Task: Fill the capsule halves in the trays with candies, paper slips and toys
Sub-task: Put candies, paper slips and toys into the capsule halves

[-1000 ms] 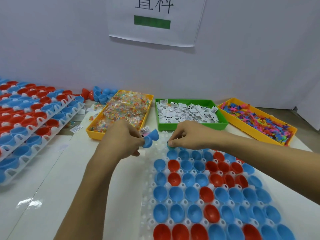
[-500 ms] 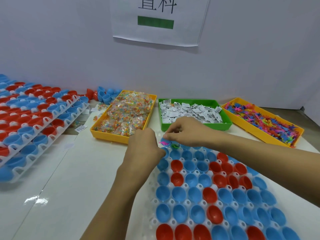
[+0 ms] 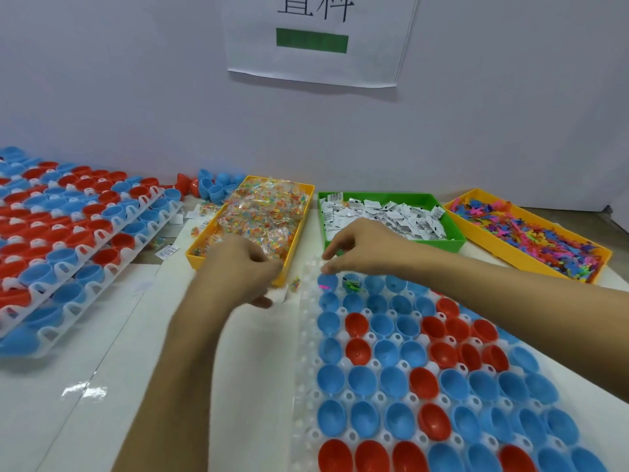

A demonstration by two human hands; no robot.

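Note:
A clear tray [image 3: 304, 338] of blue and red capsule halves [image 3: 391, 379] lies at the front right. In its far row, one blue half [image 3: 327, 282] holds a pink toy and the half beside it [image 3: 352, 284] a green toy. My right hand [image 3: 360, 250] hovers just above these two, fingertips pinched, with a bit of green toy showing between them. My left hand [image 3: 243, 272] is blurred, fingers curled, at the near right corner of the yellow candy tray [image 3: 301, 229]. A small candy packet [image 3: 294, 283] lies on the table beside it.
Behind the capsule tray stand a green tray of paper slips [image 3: 457, 233] and a yellow tray of coloured toys [image 3: 531, 260]. Stacked trays of capsule halves [image 3: 68, 240] fill the left side. Loose capsule halves [image 3: 211, 189] lie by the wall.
My left hand has put its blue capsule half into the tray's far-left corner and pulled back left to the candy tray. My right hand stayed over the far row, where two toys now lie.

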